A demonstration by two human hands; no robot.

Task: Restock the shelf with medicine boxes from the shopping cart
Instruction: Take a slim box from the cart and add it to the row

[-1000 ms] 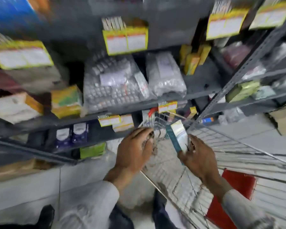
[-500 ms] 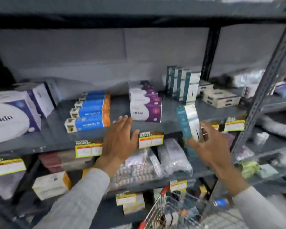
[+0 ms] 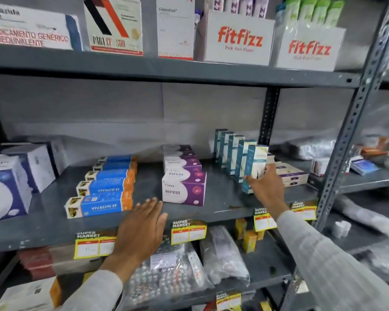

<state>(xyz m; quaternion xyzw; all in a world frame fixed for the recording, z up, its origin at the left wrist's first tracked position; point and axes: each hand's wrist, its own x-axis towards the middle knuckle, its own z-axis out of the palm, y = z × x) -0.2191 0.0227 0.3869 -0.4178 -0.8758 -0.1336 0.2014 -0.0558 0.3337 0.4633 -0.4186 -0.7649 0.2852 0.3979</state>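
Observation:
My right hand (image 3: 265, 187) grips a tall teal-and-white medicine box (image 3: 256, 161), held upright at the front end of a row of matching teal boxes (image 3: 228, 149) on the middle grey shelf (image 3: 225, 198). My left hand (image 3: 139, 230) is flat and open, fingers spread, resting over the shelf's front edge below the blue-and-orange boxes (image 3: 103, 189). Purple-and-white boxes (image 3: 183, 176) stand in a row between the two hands. The shopping cart is out of view.
Large white boxes (image 3: 238, 38) fill the upper shelf. Bagged blister packs (image 3: 166, 272) lie on the lower shelf. Yellow price tags (image 3: 188, 232) hang along the shelf edge. A perforated grey upright (image 3: 350, 135) stands to the right, with more goods beyond it.
My view has risen from the cart to the middle shelf. My right hand carried the teal box up and forward to the row of teal boxes. My left hand settled at the shelf edge.

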